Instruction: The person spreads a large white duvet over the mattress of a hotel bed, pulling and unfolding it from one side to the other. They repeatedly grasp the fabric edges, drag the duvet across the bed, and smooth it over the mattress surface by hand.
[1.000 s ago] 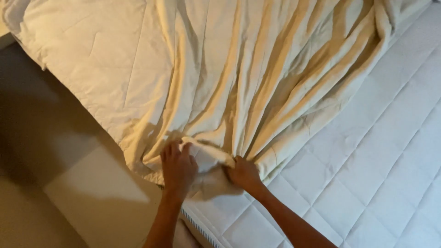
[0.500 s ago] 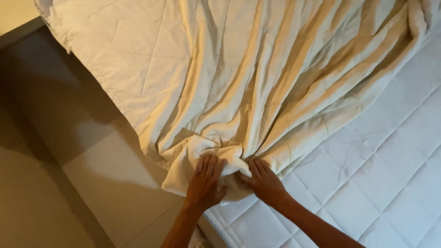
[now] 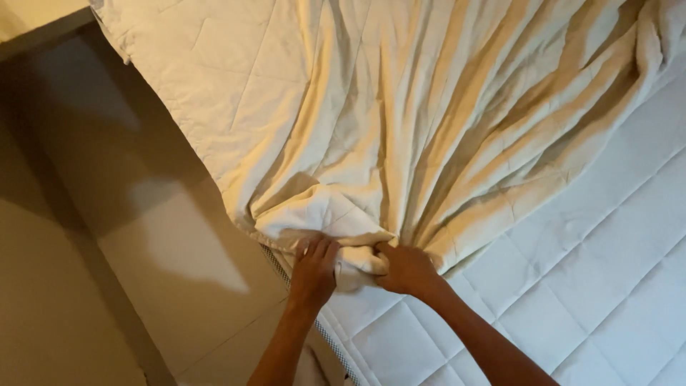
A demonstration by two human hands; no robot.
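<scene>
hands: 2 — left hand [image 3: 313,269] and right hand [image 3: 405,268] both gripping bunched corner | quilt [image 3: 400,107]: 1 | mattress [image 3: 586,286]: 1

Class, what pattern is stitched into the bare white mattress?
Diamond quilting on the mattress, clearest in the head view.

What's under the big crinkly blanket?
Under the cream quilt is a white quilted mattress, bare at the right. Both hands, left and right, grip its bunched edge. Anything else underneath is covered.

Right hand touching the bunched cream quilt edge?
Touching. Head view shows the right hand closed around the bunched quilt, fingers buried in its folds.
</scene>
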